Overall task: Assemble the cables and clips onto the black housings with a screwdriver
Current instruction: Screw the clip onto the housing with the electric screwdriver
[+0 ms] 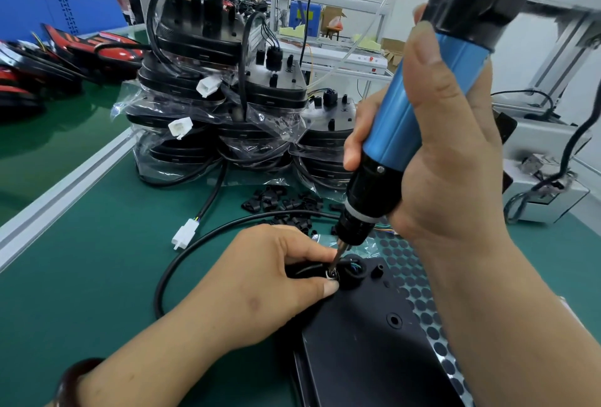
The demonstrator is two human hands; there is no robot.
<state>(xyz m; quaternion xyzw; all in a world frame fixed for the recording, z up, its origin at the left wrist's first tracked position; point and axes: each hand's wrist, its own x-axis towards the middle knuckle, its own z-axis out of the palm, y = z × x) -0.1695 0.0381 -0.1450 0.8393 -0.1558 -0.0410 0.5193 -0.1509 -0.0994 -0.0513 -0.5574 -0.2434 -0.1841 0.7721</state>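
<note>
We are at the fastening step: a screw (330, 274) is being driven to hold the cable (182, 254) down on the black housing (367, 348).

Our right hand (455, 159) is wrapped fully round the blue barrel of the screwdriver (400, 133), thumb up along the side, with the tool leaning down and to the left. Its bit meets the screw just below that grip.

Our left hand (270, 280) has thumb and forefinger closed in a pinch on the cable, right at the bit tip, one finger on either side of the screw. We judge a clip sits under those fingertips, but they hide it and we cannot tell.

The housing lies flat under both hands, on a dotted pad (419, 280). From the pinch the cable loops away to the left across the green table (97, 276) and ends in a white plug (185, 233). Beyond the pinch are spare black clips (283, 203), and past them a stack of finished housings (227, 88) in plastic bags.

Next, we judge, the screw must be run fully home with the tool brought closer to upright over it, so the bit does not slip. The pinching fingers lie very near the turning bit and should hold the cable steady without creeping closer. Another post (377, 270) stands just right of the screw and may need the same treatment.
</note>
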